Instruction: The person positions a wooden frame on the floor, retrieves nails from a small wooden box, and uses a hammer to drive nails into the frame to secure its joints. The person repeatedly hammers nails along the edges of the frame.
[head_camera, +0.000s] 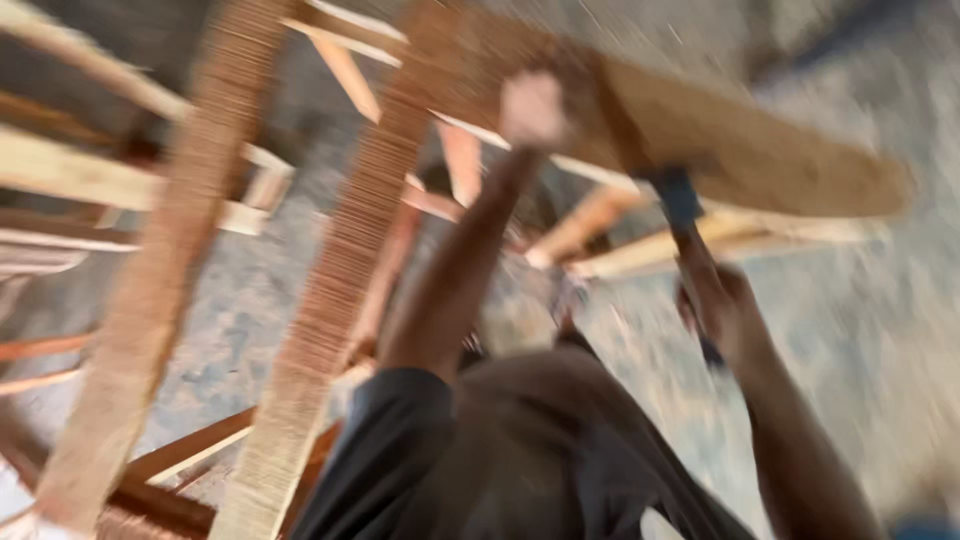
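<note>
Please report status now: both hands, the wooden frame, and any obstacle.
Left hand raised against wooden frame. Right hand grips dark-handled tool, head at frame edge. Picture blurred; grip detail unclear. More frames crowd the left.

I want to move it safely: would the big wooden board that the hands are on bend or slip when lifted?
The wooden board looks thick and broad, so probably stiff and rather heavy. Its surface seems rough, so it is unlikely to slip. The left hand touches one end; the right hand grips a dark-handled tool there.
</note>
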